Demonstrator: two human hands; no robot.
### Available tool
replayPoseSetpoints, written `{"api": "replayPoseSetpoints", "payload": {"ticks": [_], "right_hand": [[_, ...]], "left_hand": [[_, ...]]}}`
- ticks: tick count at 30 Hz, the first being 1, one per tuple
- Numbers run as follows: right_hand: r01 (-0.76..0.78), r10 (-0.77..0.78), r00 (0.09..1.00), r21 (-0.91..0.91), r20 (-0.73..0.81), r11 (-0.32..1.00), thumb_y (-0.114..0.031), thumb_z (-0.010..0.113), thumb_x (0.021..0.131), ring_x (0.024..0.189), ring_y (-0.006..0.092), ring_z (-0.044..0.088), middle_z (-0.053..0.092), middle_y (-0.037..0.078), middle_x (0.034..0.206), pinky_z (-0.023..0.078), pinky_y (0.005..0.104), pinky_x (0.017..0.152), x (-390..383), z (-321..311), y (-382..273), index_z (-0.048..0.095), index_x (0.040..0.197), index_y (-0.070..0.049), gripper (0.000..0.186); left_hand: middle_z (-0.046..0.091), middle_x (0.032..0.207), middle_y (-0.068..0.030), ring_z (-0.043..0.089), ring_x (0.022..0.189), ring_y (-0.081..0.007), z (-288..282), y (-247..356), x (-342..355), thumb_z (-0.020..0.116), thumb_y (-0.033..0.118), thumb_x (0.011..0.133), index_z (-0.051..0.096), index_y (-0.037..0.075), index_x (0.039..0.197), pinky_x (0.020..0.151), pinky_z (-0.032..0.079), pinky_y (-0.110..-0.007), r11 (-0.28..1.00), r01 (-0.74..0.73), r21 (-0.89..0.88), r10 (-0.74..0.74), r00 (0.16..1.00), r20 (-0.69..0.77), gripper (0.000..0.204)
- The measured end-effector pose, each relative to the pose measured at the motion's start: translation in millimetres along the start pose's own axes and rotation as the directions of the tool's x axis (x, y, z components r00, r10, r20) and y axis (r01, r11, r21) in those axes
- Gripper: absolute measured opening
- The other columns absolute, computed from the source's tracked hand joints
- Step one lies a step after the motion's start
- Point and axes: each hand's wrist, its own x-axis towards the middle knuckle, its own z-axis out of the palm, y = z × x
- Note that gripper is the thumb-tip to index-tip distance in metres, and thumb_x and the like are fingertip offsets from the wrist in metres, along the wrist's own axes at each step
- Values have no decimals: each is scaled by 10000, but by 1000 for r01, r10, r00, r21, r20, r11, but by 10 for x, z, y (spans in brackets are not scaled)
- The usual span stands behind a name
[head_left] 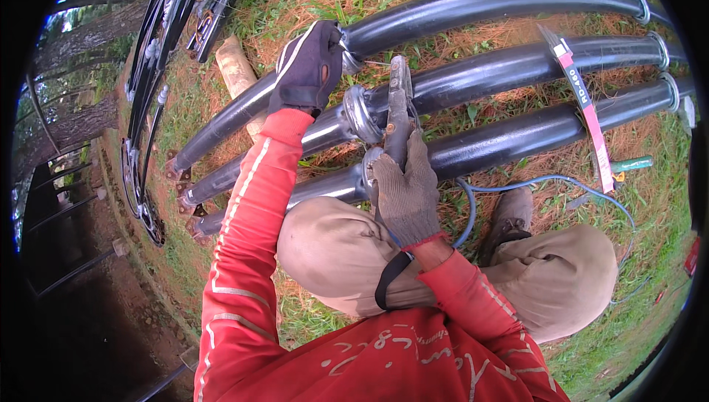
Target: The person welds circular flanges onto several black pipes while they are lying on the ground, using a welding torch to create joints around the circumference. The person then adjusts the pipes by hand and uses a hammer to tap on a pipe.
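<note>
Pliers (399, 103) poised near the metal collar (352, 60) on the farthest black pole (487, 12)!
Left hand (310, 69) curls at the collar, its exact hold hidden; right hand (406, 191) wraps the pliers, jaw gap unclear. Steady the collar, grip squarely, keep fingers clear. Lettering shows on the pink-and-white strip (588, 117), pale script across the red shirt (354, 380).

Left fingers (329, 37) hidden at tips; black pipes (487, 69) cut off at right.
</note>
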Motion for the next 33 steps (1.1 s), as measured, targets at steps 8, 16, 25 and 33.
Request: {"api": "replayPoseSetpoints", "payload": {"ticks": [8,16,25,33], "right_hand": [[78,-83,995,-93,-51,993,-405,706,1047,1328,590,654,629,396,1504,521,615,1124,106,-33,13,378,1689,49,852],[76,-76,996,-5,-46,997,-392,712,1044,1378,579,628,582,391,1569,510,607,1145,157,-24,39,392,1687,52,844],[43,-44,999,-88,-12,995,-429,691,1060,1471,556,583,530,392,1648,472,575,1231,181,-52,0,329,1727,91,920],[22,-22,1000,-48,-4,999,-422,695,1065,1455,553,598,548,398,1627,484,570,1220,223,-40,27,331,1726,93,914]], "left_hand": [[777,968,-197,769,905,-447,208,-40,0,750,166,1019,711,90,1103,818,607,-488,994,34,106,-41,997,64,120],[788,968,-182,775,884,-428,305,-168,-68,762,187,1022,732,98,1106,788,604,-487,993,44,106,-50,997,55,126],[764,888,-197,753,838,-464,315,-84,-60,773,216,994,747,157,1113,736,594,-535,975,-74,208,67,997,42,135],[761,890,-188,747,835,-457,362,-129,-73,791,199,973,744,146,1128,737,588,-531,977,-98,191,89,995,54,170]]}}
